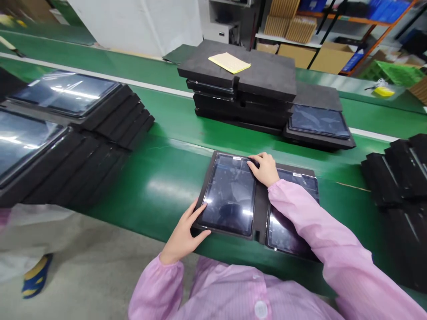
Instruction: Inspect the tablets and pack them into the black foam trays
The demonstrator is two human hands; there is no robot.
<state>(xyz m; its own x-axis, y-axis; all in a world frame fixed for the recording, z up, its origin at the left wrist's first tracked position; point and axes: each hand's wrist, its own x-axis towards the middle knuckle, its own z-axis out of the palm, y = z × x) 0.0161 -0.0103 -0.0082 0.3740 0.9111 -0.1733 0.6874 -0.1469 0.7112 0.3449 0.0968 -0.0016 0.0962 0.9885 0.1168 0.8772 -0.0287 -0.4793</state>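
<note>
Before me a black foam tray (pixel 261 213) lies on the green table, with two dark, glossy tablet-like screens side by side in it. The left screen (pixel 230 195) carries a small white label at its top edge. My left hand (pixel 183 235) rests against the tray's lower left side, fingers and thumb spread, fingertips touching the left screen's edge. At that screen's upper right corner, my right hand (pixel 266 170) has its thumb and curled fingers closed on the edge. My right sleeve crosses over the right screen (pixel 287 229) and hides part of it.
Stacked foam trays with screens (pixel 66 95) stand at left. Behind is another foam stack (pixel 260 71) topped by a yellow paper pad (pixel 229 62), beside a tray with a screen (pixel 318 120). More black trays (pixel 400 178) are at right. Another person's shoe (pixel 37 275) shows lower left.
</note>
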